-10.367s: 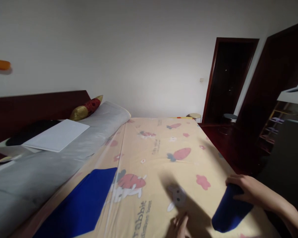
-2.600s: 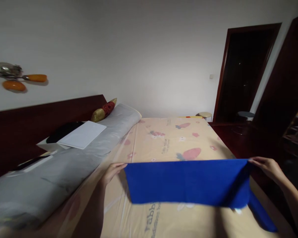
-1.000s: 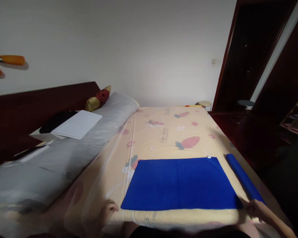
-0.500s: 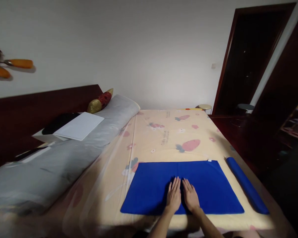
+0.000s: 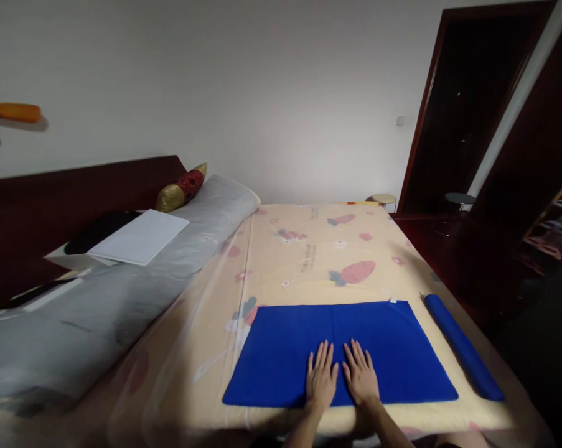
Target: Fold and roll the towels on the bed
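Dim room, soft light on the wall [image 5: 271, 93]; right side dark, edges bent and slightly blurred.

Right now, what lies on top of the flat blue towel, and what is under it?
Both hands, left hand and right hand, lie flat on the blue towel. Under it is the carrot-print sheet; the print beneath the towel is hidden.

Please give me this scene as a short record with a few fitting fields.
Setting: bed with a carrot-print sheet, beside a dark wooden headboard
Left hand: flat, palm down on the blue towel
Right hand: flat on the same towel, next to the left
Towel state: spread flat near the bed's front edge
Beside it: rolled blue towel to the right, apart from the flat one
Further off: grey bolster, white box, gold-red cushion
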The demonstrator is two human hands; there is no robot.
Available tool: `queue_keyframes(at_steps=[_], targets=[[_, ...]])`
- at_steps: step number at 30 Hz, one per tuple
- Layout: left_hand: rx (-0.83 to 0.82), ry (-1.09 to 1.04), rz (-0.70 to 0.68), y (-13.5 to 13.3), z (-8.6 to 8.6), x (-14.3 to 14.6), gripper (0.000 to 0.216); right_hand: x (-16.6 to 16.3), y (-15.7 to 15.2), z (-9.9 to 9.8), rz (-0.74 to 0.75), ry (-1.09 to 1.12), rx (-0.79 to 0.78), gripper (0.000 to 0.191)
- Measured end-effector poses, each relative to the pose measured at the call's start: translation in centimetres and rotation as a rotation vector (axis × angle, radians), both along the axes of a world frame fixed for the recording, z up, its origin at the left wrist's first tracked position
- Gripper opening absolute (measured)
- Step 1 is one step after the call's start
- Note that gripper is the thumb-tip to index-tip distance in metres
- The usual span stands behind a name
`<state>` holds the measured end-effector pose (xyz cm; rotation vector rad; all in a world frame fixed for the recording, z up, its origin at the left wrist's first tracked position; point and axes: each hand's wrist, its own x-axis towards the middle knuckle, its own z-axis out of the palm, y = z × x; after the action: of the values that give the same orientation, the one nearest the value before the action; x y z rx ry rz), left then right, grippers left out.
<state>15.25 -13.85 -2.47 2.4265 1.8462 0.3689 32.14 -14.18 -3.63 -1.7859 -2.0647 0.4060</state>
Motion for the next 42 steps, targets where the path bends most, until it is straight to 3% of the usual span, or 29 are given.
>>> queue_keyframes(at_steps=[2, 5, 7, 9, 11, 13, 16, 21, 24, 27, 31, 42], targets=[[-0.011, 0.047, 0.119, 0.1, 0.2, -4.0, 0.054, 3.5, -0.2, -0.4, -0.129, -0.047, 0.029, 0.059], [-0.061, 0.151, 0.403, -0.6, 0.4, -12.5, 0.056, 11.0, -1.5, -1.4, -0.324, -0.137, 0.079, 0.065], [-0.096, 0.195, 0.521, -1.6, 0.3, -17.9, 0.058, 15.8, -2.9, -2.1, -0.415, -0.177, 0.092, 0.07], [-0.082, 0.245, 0.522, -2.7, 0.3, -21.4, 0.059, 19.1, -4.0, -2.6, -0.415, -0.194, 0.089, 0.07], [-0.086, 0.28, 0.513, -3.4, 0.5, -22.8, 0.059, 20.4, -4.7, -2.8, -0.41, -0.203, 0.078, 0.069], [-0.09, 0.282, 0.521, -3.3, 1.0, -22.3, 0.059, 20.0, -4.6, -2.8, -0.442, -0.215, 0.093, 0.072], [-0.022, 0.22, 0.463, -2.2, 1.9, -19.2, 0.058, 16.9, -3.4, -2.3, -0.441, -0.225, 0.164, 0.075], [0.025, 0.072, 0.191, 0.4, 2.7, -10.0, 0.055, 8.2, -0.8, -0.2, -0.172, -0.13, 0.122, 0.064], [-0.016, 0.033, 0.046, 1.4, 2.0, -4.1, 0.056, 2.8, 0.7, 1.1, 0.051, -0.075, 0.012, 0.061], [-0.048, 0.031, -0.029, 2.2, 0.7, -0.5, 0.058, -0.9, 2.2, 1.6, 0.184, -0.067, -0.039, 0.057], [-0.037, 0.055, -0.115, 4.0, -0.4, 0.1, 0.059, -2.4, 4.4, 1.3, 0.242, -0.072, -0.053, 0.055], [-0.025, 0.119, -0.11, 12.0, -1.5, -0.9, 0.056, -2.3, 11.9, 1.0, 0.295, -0.047, -0.032, 0.055]])
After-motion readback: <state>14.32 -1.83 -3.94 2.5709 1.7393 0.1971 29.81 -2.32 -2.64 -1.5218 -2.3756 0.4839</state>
